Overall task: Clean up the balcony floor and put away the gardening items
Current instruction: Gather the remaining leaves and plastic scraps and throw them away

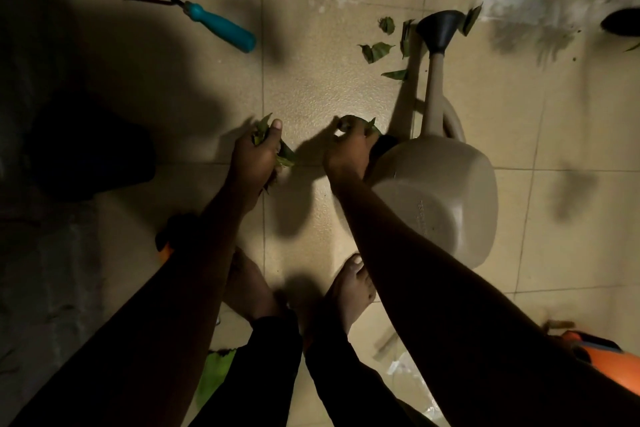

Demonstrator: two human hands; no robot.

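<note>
Low down, left hand [256,158] clutching leaves [260,131], right hand [348,149] pinching leaf [354,121]

Floor: beige textured tiles [311,87], thin grout lines, partly in shadow.
Upper left: three-pronged hand rake with teal handle [207,22], lying flat.
Right of centre: beige plastic watering can [436,191], on its side, black funnel-shaped rose at the far end.
Around the spout: torn green leaves [375,51], scattered.
Bottom: two bare feet [349,288].

Left hand [258,158] grips leaves [260,133]; right hand [349,149] pinches leaf [353,121] (floor level)
</note>
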